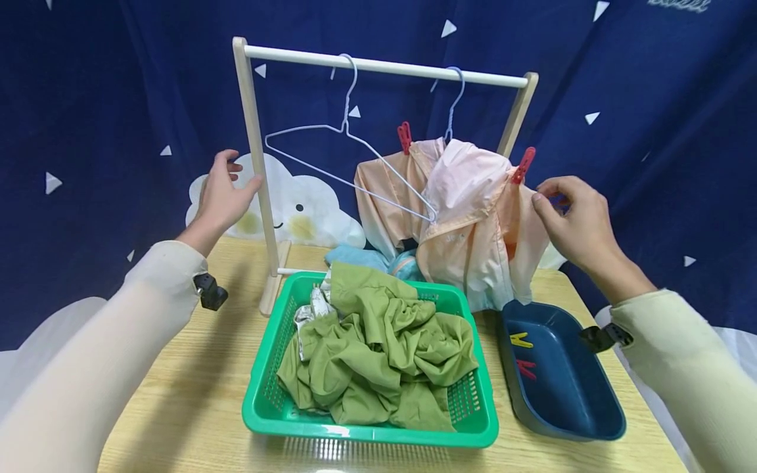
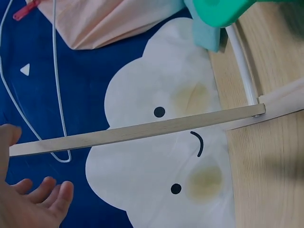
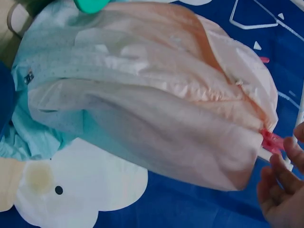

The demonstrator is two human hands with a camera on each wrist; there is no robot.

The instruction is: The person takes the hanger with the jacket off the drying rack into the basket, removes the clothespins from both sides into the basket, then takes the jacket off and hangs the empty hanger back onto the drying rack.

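My left hand (image 1: 227, 194) is beside the left post (image 1: 255, 138) of a small wooden clothes rack, fingers loosely bent and holding nothing. Its thumb is at the post; I cannot tell whether it touches. My right hand (image 1: 576, 220), fingers relaxed, is by the right shoulder of a peach and light-blue hooded jacket (image 1: 467, 226). In the right wrist view its fingers are close to a red clothespin (image 3: 272, 141) on that shoulder. Another red clothespin (image 1: 405, 137) grips the other shoulder. The jacket hangs from a hanger (image 1: 454, 105); a bare white hanger (image 1: 347, 125) hangs to its left.
A green basket (image 1: 369, 433) with crumpled olive-green clothing (image 1: 378, 348) stands in front of the rack. Right of it is a dark blue bin (image 1: 568, 368) with a yellow clothespin (image 1: 521, 340) and a red one inside. Behind hangs a blue curtain (image 1: 148, 79) with white clouds.
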